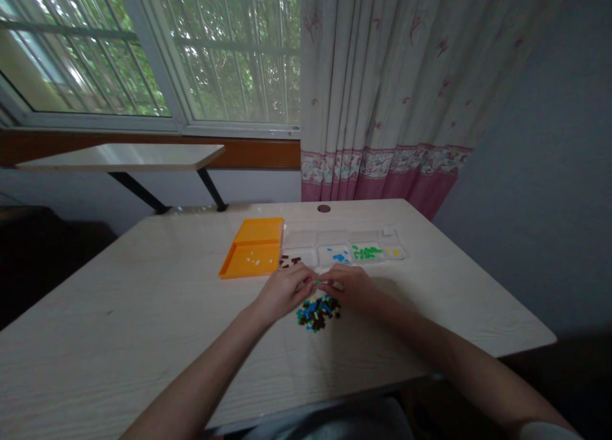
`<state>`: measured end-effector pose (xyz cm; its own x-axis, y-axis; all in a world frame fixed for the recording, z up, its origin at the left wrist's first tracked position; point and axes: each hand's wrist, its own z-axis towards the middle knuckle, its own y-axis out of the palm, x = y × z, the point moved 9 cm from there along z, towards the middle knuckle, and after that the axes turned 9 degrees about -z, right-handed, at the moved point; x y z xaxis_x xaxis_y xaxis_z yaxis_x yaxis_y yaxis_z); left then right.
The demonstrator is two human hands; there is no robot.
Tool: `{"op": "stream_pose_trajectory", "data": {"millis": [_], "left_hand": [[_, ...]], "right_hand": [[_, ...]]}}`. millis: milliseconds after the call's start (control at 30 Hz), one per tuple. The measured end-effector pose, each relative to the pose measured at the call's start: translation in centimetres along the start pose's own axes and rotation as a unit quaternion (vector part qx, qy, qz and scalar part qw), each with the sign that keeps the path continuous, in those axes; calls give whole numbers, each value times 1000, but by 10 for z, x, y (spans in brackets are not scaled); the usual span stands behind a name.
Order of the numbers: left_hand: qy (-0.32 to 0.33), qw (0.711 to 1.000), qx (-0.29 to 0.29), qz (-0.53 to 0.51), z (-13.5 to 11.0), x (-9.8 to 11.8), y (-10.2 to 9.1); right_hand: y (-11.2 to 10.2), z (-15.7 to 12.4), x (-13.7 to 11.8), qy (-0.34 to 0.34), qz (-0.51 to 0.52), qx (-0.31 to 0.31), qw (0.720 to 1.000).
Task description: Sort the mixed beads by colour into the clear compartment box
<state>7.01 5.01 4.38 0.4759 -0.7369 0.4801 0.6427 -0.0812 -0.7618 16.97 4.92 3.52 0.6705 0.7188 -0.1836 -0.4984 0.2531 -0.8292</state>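
My left hand (289,289) and my right hand (351,286) meet fingertip to fingertip above the table, both closed in a pinch. Between them shows a small green plastic piece (318,281), which looks gripped from both sides. Just below the hands lies a loose pile of small plastic pieces (317,314) in brown, blue, green and yellow. Beyond the fingers sits a clear compartment tray (313,257). Separate compartments hold brown pieces (291,260), blue pieces (340,257), green pieces (367,252) and a few yellow pieces (395,252).
An orange case (226,275) lies opened left of the tray, with several white pieces (257,261) inside. A raised shelf (129,157) on black supports stands at the table's back left. The pale wooden table (157,325) reaches to a window and a curtain (354,108).
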Motion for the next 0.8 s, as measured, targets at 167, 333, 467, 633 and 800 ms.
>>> {"op": "stream_pose_trajectory", "data": {"millis": [167,333,467,633,800], "left_hand": [[-8,1000,-3,-29,1,0,1],[-23,998,-39,-42,0,-6,4],[13,991,-120,-53,-5,-7,17],[7,987,-156,-25,-7,-10,25],[1,988,-156,3,-6,-10,26]], "right_hand": [[-2,0,1,-8,7,11,1000],[-15,0,10,-7,-8,50,999],[-36,-1,19,-1,-12,115,993],[-45,-2,21,-6,-8,147,989],[-45,-2,18,-7,-20,144,989]]}}
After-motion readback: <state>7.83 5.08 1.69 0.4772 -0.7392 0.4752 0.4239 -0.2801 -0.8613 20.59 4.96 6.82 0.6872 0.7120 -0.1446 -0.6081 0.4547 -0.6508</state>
